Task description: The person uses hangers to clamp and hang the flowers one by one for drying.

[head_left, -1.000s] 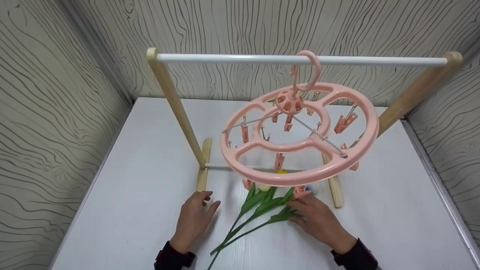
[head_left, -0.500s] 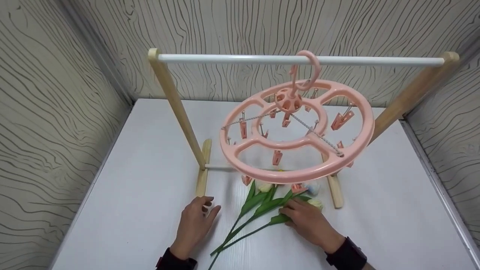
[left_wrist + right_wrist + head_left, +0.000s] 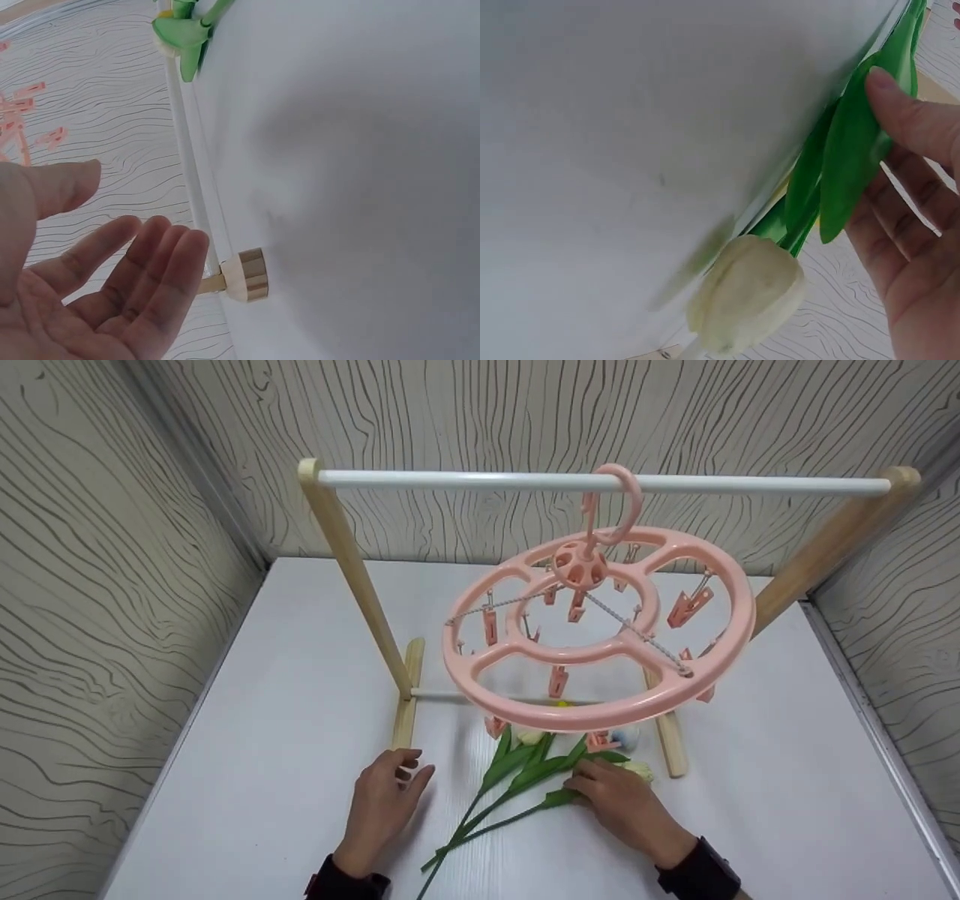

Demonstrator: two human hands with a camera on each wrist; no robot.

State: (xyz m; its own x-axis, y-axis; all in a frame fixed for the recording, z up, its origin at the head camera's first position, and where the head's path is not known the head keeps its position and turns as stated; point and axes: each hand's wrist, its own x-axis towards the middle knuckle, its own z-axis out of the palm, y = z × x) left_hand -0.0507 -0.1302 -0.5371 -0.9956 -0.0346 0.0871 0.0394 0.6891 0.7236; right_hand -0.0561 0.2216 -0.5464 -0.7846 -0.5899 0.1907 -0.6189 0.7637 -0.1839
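My right hand (image 3: 626, 802) pinches an artificial white tulip (image 3: 746, 296) by its green leaves and stem, thumb laid along a leaf (image 3: 851, 150) in the right wrist view. Its white bloom lies past the hand, low over the white tabletop. Other tulips (image 3: 506, 769) lie to the left with their stems crossing toward the table's front; their blooms are partly covered by the pink hanger. Apart from the flowers, my left hand (image 3: 381, 806) holds nothing. Its fingers are relaxed and slightly bent beside the wooden foot (image 3: 247, 276) of the rack.
A round pink clip hanger (image 3: 517, 711) hangs from the white rod (image 3: 450, 478) of a wooden rack, above the flowers. Several pink clips (image 3: 690, 607) dangle from it. Wooden posts (image 3: 352, 577) stand on both sides, joined low by a thin white bar (image 3: 442, 694).
My right hand has moved a little left and taken hold of the white tulip. That tulip's stem end has shifted slightly to the right and away. The left hand stays nearly still.
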